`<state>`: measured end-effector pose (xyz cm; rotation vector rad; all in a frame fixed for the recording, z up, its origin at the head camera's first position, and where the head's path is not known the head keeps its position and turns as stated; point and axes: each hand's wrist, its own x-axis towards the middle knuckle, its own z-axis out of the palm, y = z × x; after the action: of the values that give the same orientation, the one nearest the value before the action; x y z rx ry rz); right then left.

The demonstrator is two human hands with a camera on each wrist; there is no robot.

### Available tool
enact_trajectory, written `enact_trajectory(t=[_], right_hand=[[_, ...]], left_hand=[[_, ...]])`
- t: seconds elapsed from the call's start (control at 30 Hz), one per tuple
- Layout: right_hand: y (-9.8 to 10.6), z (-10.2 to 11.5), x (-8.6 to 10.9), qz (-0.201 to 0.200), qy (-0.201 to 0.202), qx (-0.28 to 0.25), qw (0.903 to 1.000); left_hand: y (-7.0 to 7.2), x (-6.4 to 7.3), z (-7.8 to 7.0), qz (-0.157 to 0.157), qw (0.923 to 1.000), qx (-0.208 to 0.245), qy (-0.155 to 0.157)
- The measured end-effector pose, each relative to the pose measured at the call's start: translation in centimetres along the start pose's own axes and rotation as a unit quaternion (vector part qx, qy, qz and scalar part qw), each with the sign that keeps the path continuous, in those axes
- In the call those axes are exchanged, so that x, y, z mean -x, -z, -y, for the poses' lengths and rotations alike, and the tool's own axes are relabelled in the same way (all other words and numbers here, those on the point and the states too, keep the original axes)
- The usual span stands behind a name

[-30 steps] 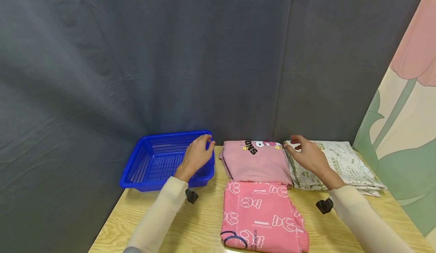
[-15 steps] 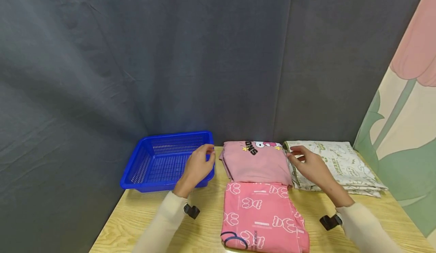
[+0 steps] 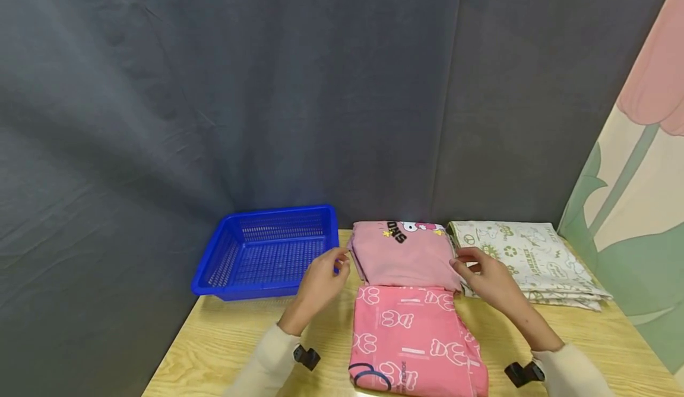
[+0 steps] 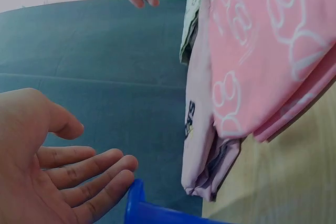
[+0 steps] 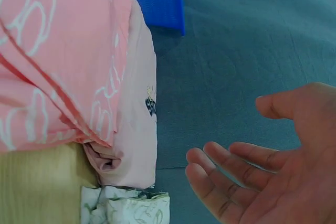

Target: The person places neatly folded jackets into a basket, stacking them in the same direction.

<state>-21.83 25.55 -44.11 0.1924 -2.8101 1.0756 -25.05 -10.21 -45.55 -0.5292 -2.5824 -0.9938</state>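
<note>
Both pulled back a little toward the person since the earlier frame, the left hand (image 3: 323,278) and right hand (image 3: 491,278) now hover just off either side of the folded light-pink garment (image 3: 403,261), while the clothes and the blue basket (image 3: 256,292) lie as they did. That garment sits on the wooden bench (image 3: 208,337); the basket, with nothing in it, stands to its left, the white-and-green garment (image 3: 534,260) is just right of it, and the bright pink garment (image 3: 417,349) lies directly in front. Each grip is loosely spread, thumb apart from the fingers, holding nothing and, by the wrist views, clear of the cloth. It looks like a pause or an approach between holds; taking up the light-pink fold would call for lowering both hands and slipping fingers under its two sides so the layers stay together. Its slanted black lettering seems to begin with S, the rest uncertain. Small dark print on the bright pink piece and green wording on the white one cannot be read surely; no brand is legible.
</note>
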Motion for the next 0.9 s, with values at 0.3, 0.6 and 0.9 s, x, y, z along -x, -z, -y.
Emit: enact_trajectory(t=[0.3,0.6,0.9], right_hand=[[-1.1,-1.0,1.0,0.016,-0.03,-0.009,0.9994],[-2.5,-2.1,2.1,0.059,-0.054,-0.011,0.9968],[-3.2,-3.5,3.1,0.112,-0.101,-0.001,0.9886]], left_hand=[[-1.6,2.2,-0.2,0.034,0.9983,0.047,0.005],[-3.8,4.1,0.3,0.073,0.9959,0.038,0.036],[-6.9,5.2,3.6,0.023,0.9996,0.014,-0.007]])
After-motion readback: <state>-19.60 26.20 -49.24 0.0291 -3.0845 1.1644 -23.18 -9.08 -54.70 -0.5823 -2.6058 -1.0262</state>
